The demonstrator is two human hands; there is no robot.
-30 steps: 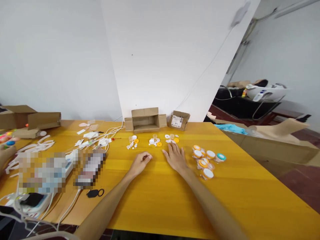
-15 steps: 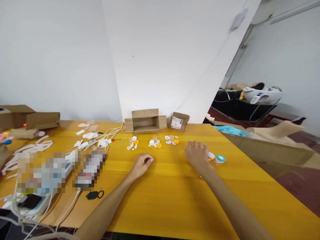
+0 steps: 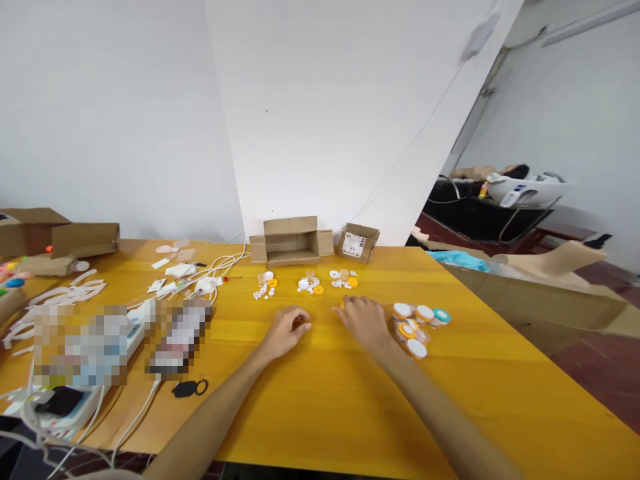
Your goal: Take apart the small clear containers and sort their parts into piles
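My left hand [image 3: 286,333] hovers over the middle of the table, fingers curled and thumb apart, with nothing visible in it. My right hand [image 3: 365,325] is to its right, palm down and fingers bent. A small orange piece [image 3: 343,303] shows at its fingertips; the rest of that piece is hidden by the hand. Just right of this hand stands a cluster of small clear jars with white-and-orange lids [image 3: 417,348], and one jar has a teal lid [image 3: 441,316]. Beyond the hands lie three groups of white discs and perforated parts [image 3: 304,285], clear cups [image 3: 344,275] and orange rings [image 3: 319,290].
An open cardboard box [image 3: 293,257] and a smaller labelled box [image 3: 358,243] stand against the wall. At left are a blurred phone [image 3: 181,337], a power strip [image 3: 85,407], white cables [image 3: 220,267] and a black ring holder [image 3: 189,389]. Another person's hand [image 3: 10,303] shows at the left edge.
My right hand has moved left, away from the jars, uncovering the cluster, and an orange piece now shows at its fingertips. My left hand has shifted slightly right.
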